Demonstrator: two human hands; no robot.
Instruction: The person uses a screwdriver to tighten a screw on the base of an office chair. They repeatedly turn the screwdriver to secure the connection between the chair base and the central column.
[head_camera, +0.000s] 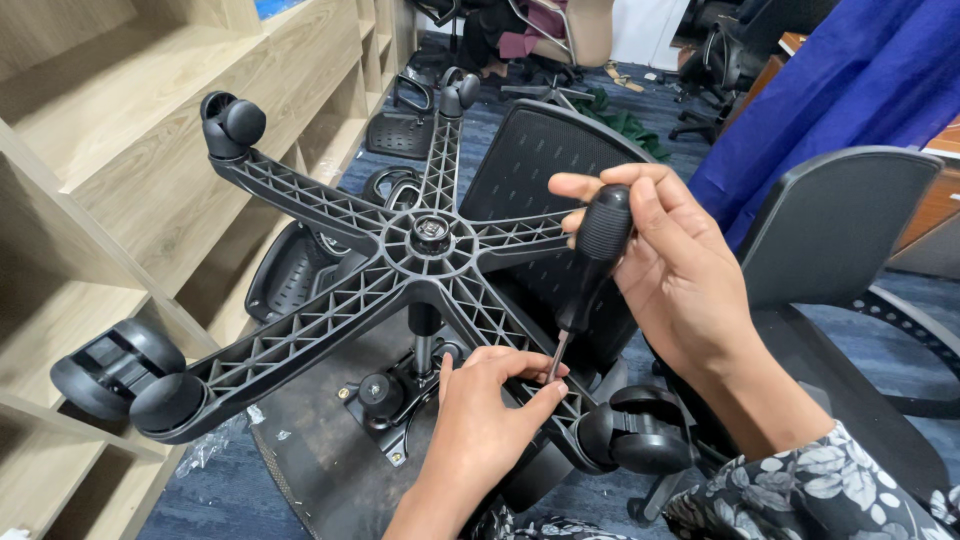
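An upturned office chair lies in front of me, its black five-arm wheel base facing up with castors at the arm ends. My right hand grips a screwdriver by its black handle, with the tip pointing down toward the nearest arm of the base. My left hand rests on that arm beside the tip, fingers steadying it. Below the base sits the chair's seat underside with its metal mechanism plate.
Wooden shelving lines the left side. A black mesh backrest lies behind the base. Another black chair stands at my right, with blue fabric behind it. Further chairs and parts lie at the back on the blue carpet.
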